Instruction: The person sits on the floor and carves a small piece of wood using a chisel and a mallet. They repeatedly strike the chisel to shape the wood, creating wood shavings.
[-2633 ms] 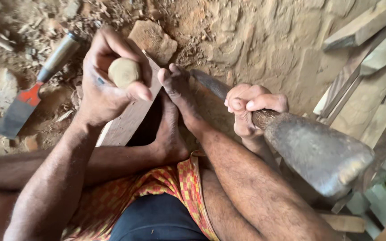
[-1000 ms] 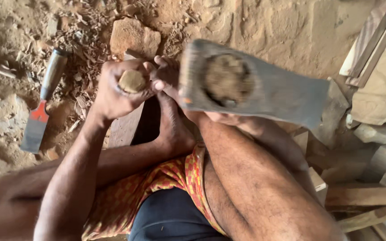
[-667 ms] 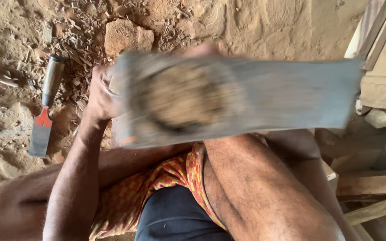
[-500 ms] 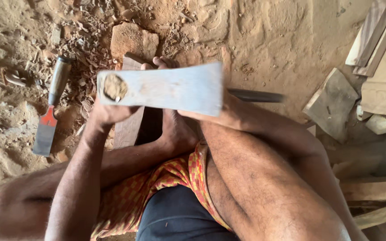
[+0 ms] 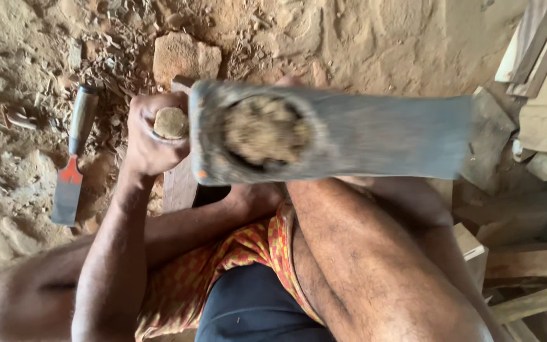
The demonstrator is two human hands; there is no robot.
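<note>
My left hand (image 5: pixel 150 136) is closed around a small round piece of wood (image 5: pixel 171 122), held upright over a wooden block (image 5: pixel 180 183) on the ground. A large grey axe head (image 5: pixel 337 136) fills the middle of the view, raised close to the camera, its eye packed with the end of the wooden handle. It hides my right hand, which is out of sight behind it. My bare legs and foot frame the block from below.
A chisel (image 5: pixel 72 168) with a dark handle and red-marked blade lies on the sandy ground at the left. A brownish stone (image 5: pixel 185 57) sits beyond the block. Wood offcuts and planks (image 5: pixel 527 266) are piled at the right.
The axe head has swung up again toward the camera after dropping low half a second ago. My left hand still holds the round piece in the same place.
</note>
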